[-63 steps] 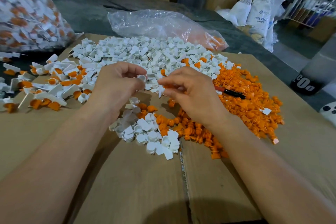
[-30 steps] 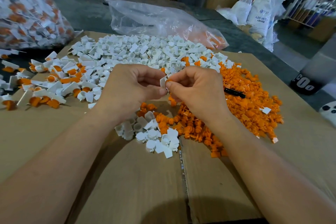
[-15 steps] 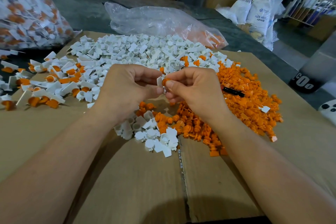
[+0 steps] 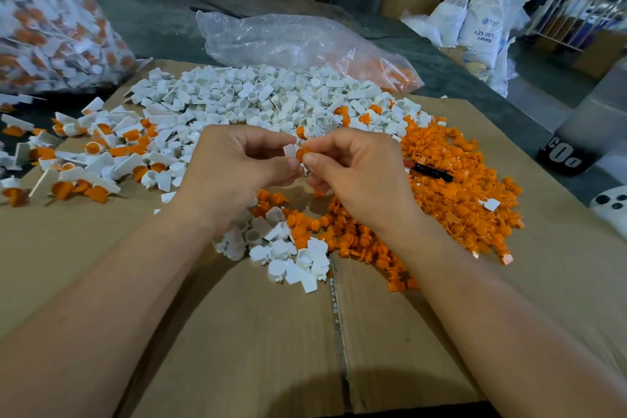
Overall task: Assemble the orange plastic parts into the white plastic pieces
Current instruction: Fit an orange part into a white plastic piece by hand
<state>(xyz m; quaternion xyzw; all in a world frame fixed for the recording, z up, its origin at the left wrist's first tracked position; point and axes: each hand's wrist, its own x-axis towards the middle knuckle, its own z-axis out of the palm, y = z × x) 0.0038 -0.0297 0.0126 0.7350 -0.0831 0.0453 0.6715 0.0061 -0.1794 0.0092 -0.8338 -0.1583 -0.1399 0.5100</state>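
Above the flattened cardboard [image 4: 237, 332] on the table, my left hand [image 4: 230, 173] and right hand [image 4: 359, 176] meet at the middle of the view. My left fingers [image 4: 268, 142] are pinched narrow on a white piece [image 4: 290, 150], its flat tab turned up toward me. My right fingers [image 4: 325, 146] are pinched on an orange part [image 4: 302, 153], which touches the white piece on its right side; how far it sits in I cannot tell.

Beyond my hands lies a broad white heap [image 4: 264, 98] of loose pieces. To the right, an orange heap [image 4: 454, 187] spreads over the cardboard and curls round beneath my right wrist, with a black pen [image 4: 432, 172] lying on it. Just below my left hand sits a small white cluster [image 4: 288, 251], touching the orange parts beside it. To the far left, joined pieces [image 4: 91, 153], white with orange showing, lie scattered across the cardboard's edge.

Behind the white heap a clear bag [image 4: 288, 41] slumps on the dark table, a few orange parts in its right end. At the top left stands a full bag [image 4: 51, 17] of joined pieces.
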